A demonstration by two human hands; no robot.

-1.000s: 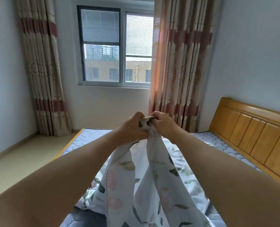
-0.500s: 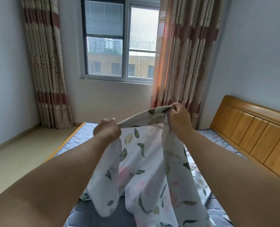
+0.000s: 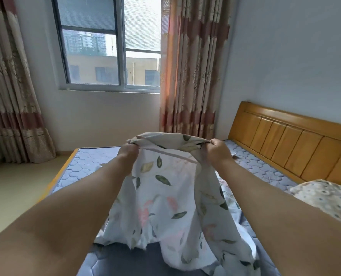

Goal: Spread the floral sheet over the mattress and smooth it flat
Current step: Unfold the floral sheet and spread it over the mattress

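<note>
Above the mattress (image 3: pixel 90 164), our left hand (image 3: pixel 128 154) and right hand (image 3: pixel 218 151) each pinch the sheet (image 3: pixel 165 200) by its top edge; the rest hangs near us, bunched, and bare mattress lies on the far side.

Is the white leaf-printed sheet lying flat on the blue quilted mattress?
No, the left hand and right hand hold the white leaf-printed sheet raised and bunched above the blue quilted mattress.

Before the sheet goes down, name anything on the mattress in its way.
A patterned pillow lies on the mattress beside the headboard, to the right of the floral sheet; nothing else plainly blocks it.
</note>
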